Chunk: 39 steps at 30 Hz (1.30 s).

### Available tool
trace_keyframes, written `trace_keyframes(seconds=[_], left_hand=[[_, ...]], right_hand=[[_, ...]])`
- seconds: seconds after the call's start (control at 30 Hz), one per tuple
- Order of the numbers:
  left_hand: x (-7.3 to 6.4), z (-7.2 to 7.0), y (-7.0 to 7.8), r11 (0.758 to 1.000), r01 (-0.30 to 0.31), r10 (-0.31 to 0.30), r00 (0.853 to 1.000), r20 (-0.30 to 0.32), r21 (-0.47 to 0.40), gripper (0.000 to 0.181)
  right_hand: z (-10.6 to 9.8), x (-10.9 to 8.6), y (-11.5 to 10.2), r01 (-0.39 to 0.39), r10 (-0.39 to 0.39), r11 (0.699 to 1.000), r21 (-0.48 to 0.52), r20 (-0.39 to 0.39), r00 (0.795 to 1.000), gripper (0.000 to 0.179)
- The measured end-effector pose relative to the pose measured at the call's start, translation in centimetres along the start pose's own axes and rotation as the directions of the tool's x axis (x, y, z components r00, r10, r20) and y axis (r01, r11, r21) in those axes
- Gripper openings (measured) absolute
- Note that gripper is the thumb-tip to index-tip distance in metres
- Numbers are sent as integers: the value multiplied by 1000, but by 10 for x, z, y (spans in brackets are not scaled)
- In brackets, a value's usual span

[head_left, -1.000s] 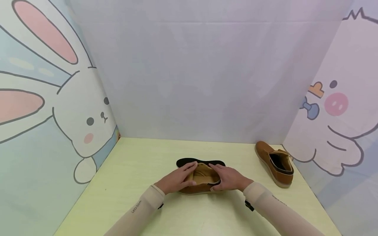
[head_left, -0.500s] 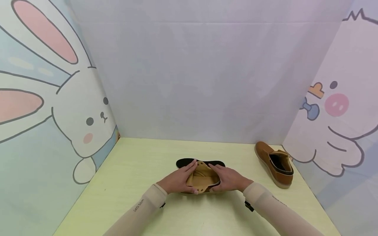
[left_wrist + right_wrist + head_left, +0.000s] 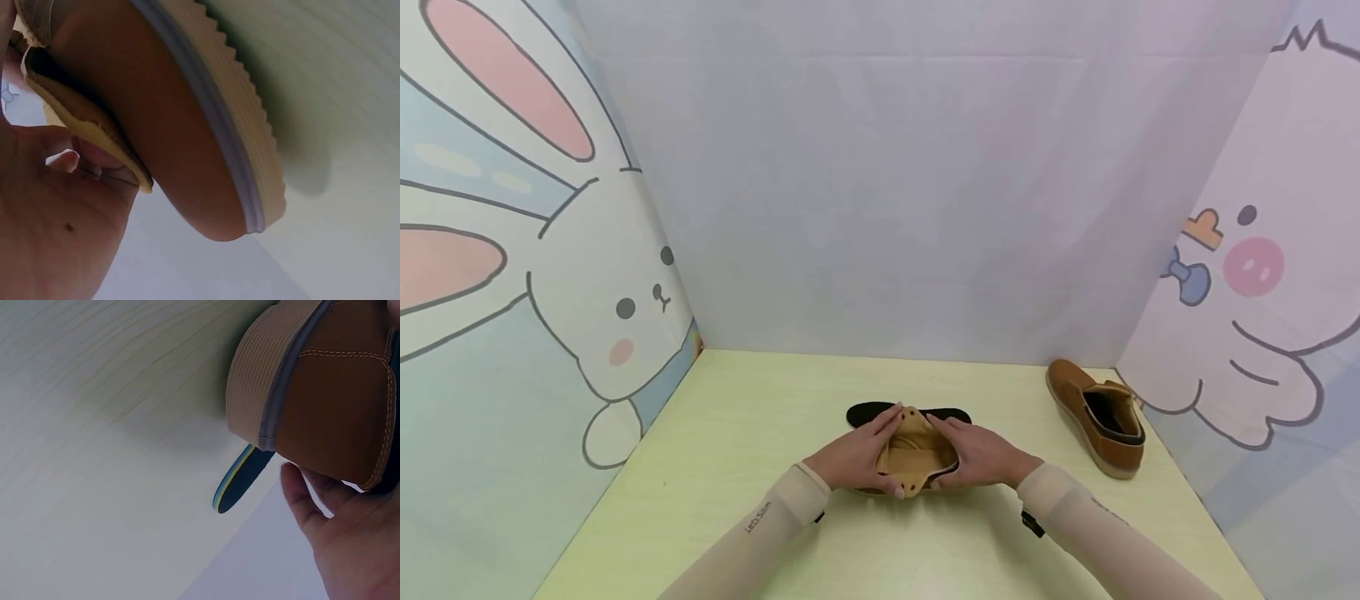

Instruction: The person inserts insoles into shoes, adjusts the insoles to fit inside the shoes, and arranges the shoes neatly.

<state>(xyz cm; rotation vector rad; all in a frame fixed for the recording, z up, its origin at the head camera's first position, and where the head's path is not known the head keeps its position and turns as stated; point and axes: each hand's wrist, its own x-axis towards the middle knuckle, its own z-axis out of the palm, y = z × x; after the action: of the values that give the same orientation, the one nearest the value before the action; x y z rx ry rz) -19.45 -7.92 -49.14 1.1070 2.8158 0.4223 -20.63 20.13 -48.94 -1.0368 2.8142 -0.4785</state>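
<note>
A brown low shoe (image 3: 916, 461) with a tan lining sits on the table, its opening facing up and its two eyelet flaps spread apart. My left hand (image 3: 850, 462) holds the flaps at the toe side, thumb on the near one and fingers at the far one. At the heel end, my right hand (image 3: 988, 456) grips the collar between thumb and fingers. The left wrist view shows the toe (image 3: 181, 125) and ridged pale sole; the right wrist view shows the stitched heel (image 3: 337, 406). Just behind the shoe lies a black insole (image 3: 868, 412), partly hidden by my hands.
A second brown shoe (image 3: 1097, 417) stands at the back right of the pale yellow table (image 3: 760, 392), near the right wall. A grey-white cloth wall (image 3: 895, 208) rises behind, and cartoon panels stand on both sides.
My left hand has shifted slightly right and its thumb has moved toward me, folding the near flap outward so the opening is wider. The right hand has hardly moved.
</note>
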Motion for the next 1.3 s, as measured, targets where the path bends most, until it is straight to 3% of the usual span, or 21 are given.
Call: trace_keyframes(seconds=[0.3, 0.63, 0.93, 1.13, 1.23, 1.3], left_hand=[[1, 2, 2, 1000, 19, -19, 1000, 10, 12, 118], [-3, 8, 0, 996, 32, -30, 999, -27, 78, 115], [0, 3, 2, 995, 66, -67, 998, 14, 74, 115], [2, 1, 3, 991, 72, -73, 997, -2, 114, 120], [3, 1, 3, 992, 64, -63, 998, -12, 111, 119], [3, 1, 3, 993, 58, -57, 998, -14, 106, 119]], right_hand=[[2, -2, 1, 84, -89, 994, -73, -75, 993, 106], [-3, 8, -6, 22, -25, 989, -148, -22, 999, 100], [-3, 14, -7, -10, 11, 991, -136, 9, 1000, 95], [-9, 11, -10, 8, -5, 998, -68, 46, 999, 104], [-14, 9, -8, -18, 13, 998, 56, 102, 995, 101], [-17, 10, -5, -48, 25, 982, 181, 131, 991, 93]])
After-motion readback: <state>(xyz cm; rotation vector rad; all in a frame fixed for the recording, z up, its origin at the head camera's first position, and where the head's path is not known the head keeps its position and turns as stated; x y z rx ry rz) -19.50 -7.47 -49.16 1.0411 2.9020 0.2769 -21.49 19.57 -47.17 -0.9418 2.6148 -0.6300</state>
